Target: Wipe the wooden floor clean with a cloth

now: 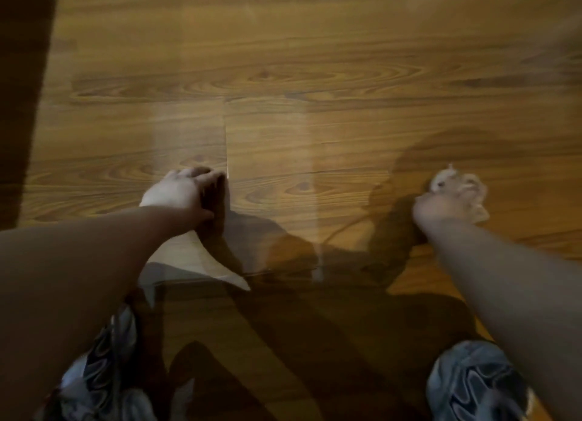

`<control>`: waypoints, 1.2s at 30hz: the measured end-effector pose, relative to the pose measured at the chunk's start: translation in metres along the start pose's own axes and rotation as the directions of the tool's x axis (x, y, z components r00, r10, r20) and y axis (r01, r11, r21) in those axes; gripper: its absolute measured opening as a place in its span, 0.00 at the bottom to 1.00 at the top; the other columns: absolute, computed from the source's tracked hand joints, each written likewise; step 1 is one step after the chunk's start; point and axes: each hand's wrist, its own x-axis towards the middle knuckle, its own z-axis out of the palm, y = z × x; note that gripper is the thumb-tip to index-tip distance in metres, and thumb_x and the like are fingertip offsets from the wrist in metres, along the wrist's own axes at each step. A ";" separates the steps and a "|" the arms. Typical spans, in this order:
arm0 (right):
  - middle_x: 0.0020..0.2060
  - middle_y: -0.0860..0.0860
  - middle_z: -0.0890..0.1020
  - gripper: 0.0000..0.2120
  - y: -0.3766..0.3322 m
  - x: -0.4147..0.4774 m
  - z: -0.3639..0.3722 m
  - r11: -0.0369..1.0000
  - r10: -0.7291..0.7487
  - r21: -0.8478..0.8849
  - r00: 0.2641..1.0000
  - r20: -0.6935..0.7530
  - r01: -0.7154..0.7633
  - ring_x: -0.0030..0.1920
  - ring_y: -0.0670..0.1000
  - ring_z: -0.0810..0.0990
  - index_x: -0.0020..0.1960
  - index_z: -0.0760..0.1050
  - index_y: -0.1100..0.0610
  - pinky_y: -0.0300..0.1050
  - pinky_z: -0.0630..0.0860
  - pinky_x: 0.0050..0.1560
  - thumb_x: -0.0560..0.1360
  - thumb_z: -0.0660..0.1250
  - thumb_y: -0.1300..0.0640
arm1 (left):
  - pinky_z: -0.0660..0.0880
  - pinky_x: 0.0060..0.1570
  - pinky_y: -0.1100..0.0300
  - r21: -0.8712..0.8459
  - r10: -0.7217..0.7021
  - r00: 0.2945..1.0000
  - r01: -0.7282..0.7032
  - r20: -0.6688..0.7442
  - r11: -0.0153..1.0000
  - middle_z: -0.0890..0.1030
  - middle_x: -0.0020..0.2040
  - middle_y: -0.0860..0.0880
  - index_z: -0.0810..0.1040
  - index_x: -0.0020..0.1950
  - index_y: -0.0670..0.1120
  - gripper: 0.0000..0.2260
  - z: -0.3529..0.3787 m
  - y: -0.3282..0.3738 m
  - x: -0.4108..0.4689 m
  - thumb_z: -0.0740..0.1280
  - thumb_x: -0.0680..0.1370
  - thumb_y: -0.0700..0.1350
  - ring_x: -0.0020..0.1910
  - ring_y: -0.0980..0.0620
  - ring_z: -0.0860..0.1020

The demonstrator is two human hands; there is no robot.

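The right hand [439, 208] is closed around a crumpled white cloth [463, 184]. The cloth bunches out beyond the knuckles and lies against the wooden floor [315, 74], at the right side of the view. This hand and the cloth are blurred, so the single fingers cannot be told apart.

The left hand [179, 192] holds nothing. It rests on the floor well apart from the cloth, with the fingers loosely bent and their tips down on the boards, just beside a seam between two planks. The underside of the fingers is in shadow and hard to make out.

Both bare forearms reach in from the lower corners and are cut off by the edge of the picture. Their shadows and a larger body shadow fall dark on the floor between them, which shines with pale streaks of reflected light.

At the bottom, shiny blue-grey fabric [472, 386] covers the person's legs on both sides, partly hidden by the arms. Along the left edge runs a dark strip [22, 89]; what it is cannot be told.
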 end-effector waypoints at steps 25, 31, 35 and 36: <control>0.78 0.45 0.49 0.24 -0.113 -0.066 0.114 0.321 -0.784 -0.142 0.347 0.515 0.936 0.77 0.53 0.44 0.73 0.60 0.35 0.53 0.40 0.74 0.79 0.54 0.52 | 0.58 0.71 0.44 -0.074 -0.211 0.974 0.217 0.078 0.973 0.39 0.79 0.49 0.43 0.79 0.49 0.60 -0.011 0.013 0.056 0.81 0.60 0.52 0.77 0.40 0.43; 0.74 0.57 0.63 0.22 -0.098 0.033 0.051 0.713 -0.668 -0.160 0.730 0.141 0.683 0.74 0.62 0.58 0.73 0.66 0.58 0.52 0.68 0.63 0.80 0.56 0.58 | 0.59 0.71 0.40 -0.068 -0.206 0.961 0.221 0.183 0.973 0.32 0.77 0.49 0.38 0.78 0.49 0.62 -0.014 0.013 0.064 0.81 0.60 0.52 0.75 0.37 0.37; 0.78 0.57 0.52 0.24 -0.110 0.056 0.030 0.955 -0.269 -0.159 0.957 -0.106 0.250 0.77 0.59 0.50 0.78 0.55 0.56 0.51 0.49 0.73 0.83 0.53 0.54 | 0.60 0.69 0.39 -0.061 -0.212 0.951 0.231 0.225 0.971 0.31 0.76 0.48 0.36 0.78 0.50 0.63 -0.018 0.012 0.067 0.81 0.60 0.52 0.75 0.36 0.35; 0.77 0.58 0.55 0.25 -0.122 0.040 0.044 0.945 -0.298 -0.173 0.949 -0.106 0.277 0.76 0.59 0.53 0.78 0.55 0.59 0.50 0.52 0.72 0.82 0.53 0.56 | 0.60 0.69 0.38 -0.067 -0.209 0.951 0.229 0.230 0.971 0.31 0.76 0.49 0.36 0.78 0.51 0.63 -0.018 0.012 0.068 0.81 0.60 0.52 0.75 0.36 0.35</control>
